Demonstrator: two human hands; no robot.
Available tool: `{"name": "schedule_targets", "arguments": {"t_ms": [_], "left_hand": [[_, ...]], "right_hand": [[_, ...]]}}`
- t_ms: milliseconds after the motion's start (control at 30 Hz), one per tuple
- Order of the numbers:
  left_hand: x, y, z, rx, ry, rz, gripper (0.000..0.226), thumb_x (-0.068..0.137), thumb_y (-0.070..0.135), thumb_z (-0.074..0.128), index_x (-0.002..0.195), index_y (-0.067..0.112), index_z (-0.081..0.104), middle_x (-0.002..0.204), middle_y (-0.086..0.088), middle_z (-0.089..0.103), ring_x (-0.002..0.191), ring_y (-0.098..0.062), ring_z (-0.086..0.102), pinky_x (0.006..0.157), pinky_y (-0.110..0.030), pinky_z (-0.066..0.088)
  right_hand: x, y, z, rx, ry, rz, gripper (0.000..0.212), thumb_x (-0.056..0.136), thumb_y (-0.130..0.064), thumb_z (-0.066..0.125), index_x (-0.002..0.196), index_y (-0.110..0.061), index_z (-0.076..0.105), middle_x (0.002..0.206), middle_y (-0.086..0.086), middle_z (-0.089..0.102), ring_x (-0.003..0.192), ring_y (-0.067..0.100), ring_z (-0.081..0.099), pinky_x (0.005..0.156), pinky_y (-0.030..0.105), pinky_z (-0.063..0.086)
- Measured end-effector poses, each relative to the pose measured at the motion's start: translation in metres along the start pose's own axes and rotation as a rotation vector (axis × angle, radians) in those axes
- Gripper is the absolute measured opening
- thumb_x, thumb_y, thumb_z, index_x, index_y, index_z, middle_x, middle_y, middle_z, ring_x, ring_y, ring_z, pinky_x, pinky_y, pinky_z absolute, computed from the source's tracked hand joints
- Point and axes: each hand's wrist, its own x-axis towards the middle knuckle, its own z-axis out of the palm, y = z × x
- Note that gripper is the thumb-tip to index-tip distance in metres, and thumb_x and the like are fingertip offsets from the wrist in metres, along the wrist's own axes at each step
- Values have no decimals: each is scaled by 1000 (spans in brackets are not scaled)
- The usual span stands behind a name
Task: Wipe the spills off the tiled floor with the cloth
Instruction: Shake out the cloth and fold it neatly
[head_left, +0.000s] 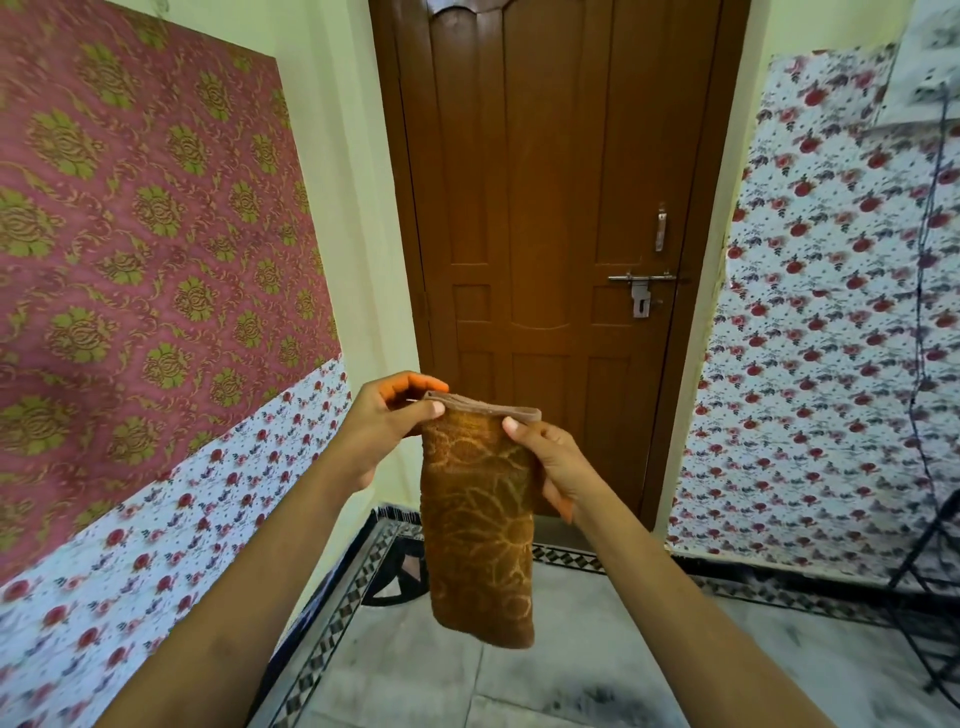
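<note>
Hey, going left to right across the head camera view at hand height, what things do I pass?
Maroon wallpaper → left hand → cloth → right hand → flowered wallpaper on the right wall.

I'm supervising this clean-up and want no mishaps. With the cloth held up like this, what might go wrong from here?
The folded brown patterned towel cloth hangs from pinches at its top edge by the left hand and right hand; a slack grip might drop or unfold it. Black cables and a dark metal stand crowd the grey tiled floor at the right; wiping there might snag them.
</note>
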Motion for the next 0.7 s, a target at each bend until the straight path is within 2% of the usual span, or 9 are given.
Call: {"name": "schedule_targets", "arguments": {"t_ms": [100, 233, 367, 433, 533, 700], "left_hand": [[0, 0, -11, 151, -73, -64, 14, 90, 9, 59, 95, 20, 63, 100, -9, 61, 98, -23, 60, 73, -25, 54], [-1, 17, -14, 451, -333, -95, 34, 82, 32, 70, 113, 26, 58, 106, 1, 60, 99, -14, 58, 76, -23, 50], [4, 28, 1, 563, -408, -64, 23, 81, 34, 71, 94, 18, 62, 91, -1, 64, 85, -15, 61, 72, -26, 50], [8, 30, 5, 566, -425, -68, 18, 83, 31, 70, 90, 18, 60, 87, -1, 63, 81, -14, 61, 69, -23, 50], [14, 32, 9, 633, -435, -94, 17, 86, 31, 66, 92, 19, 56, 87, -3, 62, 80, -14, 61, 66, -21, 51], [21, 30, 13, 669, -305, -101, 23, 90, 29, 62, 109, 19, 57, 93, 1, 58, 82, -10, 56, 62, -19, 47]], "right_hand": [[-2, -6, 4, -47, -36, -146, 12, 85, -23, 64, 96, -17, 66, 97, 6, 70, 92, 18, 66, 78, 27, 54], [-2, -19, 10, -307, -137, -296, 10, 87, -19, 63, 95, -19, 69, 94, 2, 69, 90, 17, 66, 80, 27, 55], [2, -23, 13, -381, -200, -336, 10, 84, -17, 66, 92, -16, 62, 92, 1, 65, 90, 19, 61, 85, 36, 50], [1, -22, 10, -342, -161, -336, 15, 83, -18, 66, 93, -12, 57, 91, 3, 62, 90, 18, 60, 84, 34, 49], [-2, -14, 5, -320, -44, -309, 24, 85, -30, 64, 103, -14, 60, 104, 4, 66, 99, 18, 62, 86, 31, 50], [3, 14, -9, -238, 124, -54, 39, 94, -43, 46, 125, -19, 53, 127, 5, 56, 119, 22, 52, 104, 41, 41]]}}
